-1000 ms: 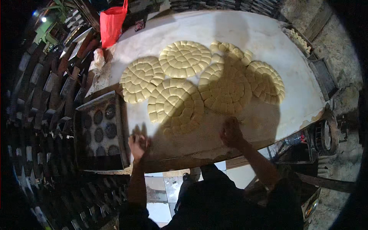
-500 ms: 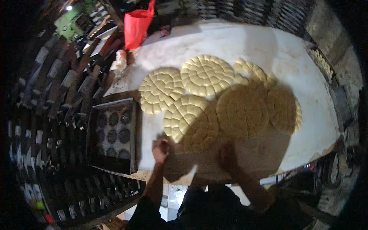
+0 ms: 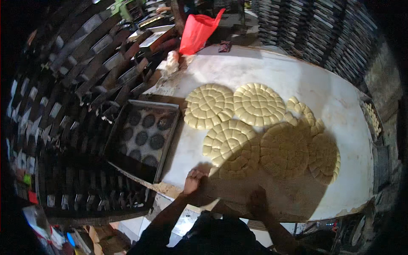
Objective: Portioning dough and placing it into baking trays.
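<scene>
Dough rounds (image 3: 231, 146): pale scored discs, clustered touching on the white bench (image 3: 331, 93).
Left hand (image 3: 193, 180): fingers loosely curled, resting on bench edge near nearest disc.
Right hand (image 3: 258, 203): in shadow, flat on bench; spread unclear.
Baking tray (image 3: 142, 138): dark, left of the discs.

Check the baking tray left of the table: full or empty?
Empty. The tray shows only dark round cups; no dough in them. The dough rounds all lie on the table.

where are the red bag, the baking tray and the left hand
red bag (image 3: 196, 33), head view, middle of the bag
baking tray (image 3: 168, 142), head view, right rim
left hand (image 3: 193, 180), head view, back of the hand
</scene>
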`<state>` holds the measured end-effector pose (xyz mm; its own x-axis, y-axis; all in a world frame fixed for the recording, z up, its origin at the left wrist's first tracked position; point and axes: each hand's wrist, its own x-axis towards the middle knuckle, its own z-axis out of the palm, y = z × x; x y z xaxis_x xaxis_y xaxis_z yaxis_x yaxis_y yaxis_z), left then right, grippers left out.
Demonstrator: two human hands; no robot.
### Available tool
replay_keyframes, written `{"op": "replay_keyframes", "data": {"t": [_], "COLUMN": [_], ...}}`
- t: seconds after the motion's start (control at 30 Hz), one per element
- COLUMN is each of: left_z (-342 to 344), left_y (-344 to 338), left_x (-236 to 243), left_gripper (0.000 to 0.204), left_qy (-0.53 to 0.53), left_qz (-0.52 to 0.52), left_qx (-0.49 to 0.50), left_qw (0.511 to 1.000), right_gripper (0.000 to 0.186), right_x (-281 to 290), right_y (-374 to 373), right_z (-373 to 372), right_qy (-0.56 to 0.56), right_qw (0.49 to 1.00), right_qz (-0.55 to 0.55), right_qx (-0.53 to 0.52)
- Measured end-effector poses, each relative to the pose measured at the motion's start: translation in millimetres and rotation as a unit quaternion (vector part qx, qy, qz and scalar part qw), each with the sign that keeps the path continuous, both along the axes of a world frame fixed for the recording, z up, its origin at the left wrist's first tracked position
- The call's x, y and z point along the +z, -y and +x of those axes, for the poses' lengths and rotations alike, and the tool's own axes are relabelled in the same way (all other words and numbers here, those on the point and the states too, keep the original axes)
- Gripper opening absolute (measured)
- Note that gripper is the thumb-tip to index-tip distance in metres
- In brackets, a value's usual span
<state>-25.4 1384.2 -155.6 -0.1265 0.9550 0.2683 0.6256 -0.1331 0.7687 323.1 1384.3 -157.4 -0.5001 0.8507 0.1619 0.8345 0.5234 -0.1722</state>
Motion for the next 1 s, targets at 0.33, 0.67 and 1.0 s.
{"op": "replay_keyframes", "data": {"t": [0.33, 0.67, 1.0], "left_z": [-49.2, -157.9, -293.3], "left_y": [-27.8, 89.4, 47.2], "left_x": [-34.7, 123.5, 105.5], "left_gripper": [0.035, 0.041, 0.056], "left_qy": [-0.019, 0.037, -0.194], "left_qz": [-0.036, -0.142, -0.274], "left_qx": [0.016, -0.030, -0.090], "left_qw": [0.999, 0.989, 0.938], "right_gripper": [0.024, 0.025, 0.032], "right_x": [9.0, 55.0, 96.2], "right_y": [-27.6, -3.7, -6.0], "right_z": [-45.2, -50.0, -430.3], "right_qy": [-0.230, -0.143, -0.229], "right_qw": [0.938, 0.940, 0.925], "right_qz": [-0.058, -0.292, -0.135], "right_qx": [-0.251, -0.106, 0.269]}}
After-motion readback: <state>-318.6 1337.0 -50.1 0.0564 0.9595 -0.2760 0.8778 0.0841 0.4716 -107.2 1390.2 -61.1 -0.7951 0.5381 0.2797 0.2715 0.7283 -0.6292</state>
